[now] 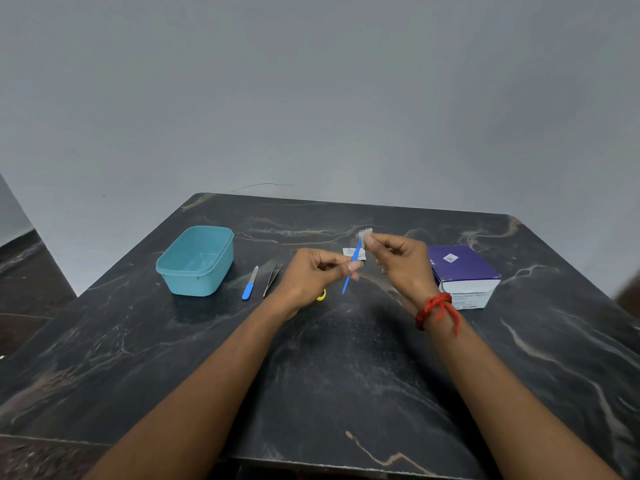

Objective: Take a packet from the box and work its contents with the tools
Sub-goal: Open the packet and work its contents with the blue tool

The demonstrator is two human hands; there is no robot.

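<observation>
While the left hand (pixel 313 271) fingers pinch the blue stick (pixel 351 265), the right hand (pixel 398 258) fingers pinch the white tuft (pixel 365 233) at its tip; pulling hard could tear it or drop it onto the counter (pixel 346 375).

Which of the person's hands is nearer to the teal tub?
Left. The left hand is raised just right of the tweezers, which lie between it and the teal tub; the right hand is farther right, beside the purple box.

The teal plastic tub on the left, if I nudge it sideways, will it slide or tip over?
The teal tub would probably slide rather than tip: it sits low and wide on the polished stone table. It looks empty and thin-walled, so it is likely light and may skid on easily. Its rim should give a firm, stiff edge to grip.
</observation>
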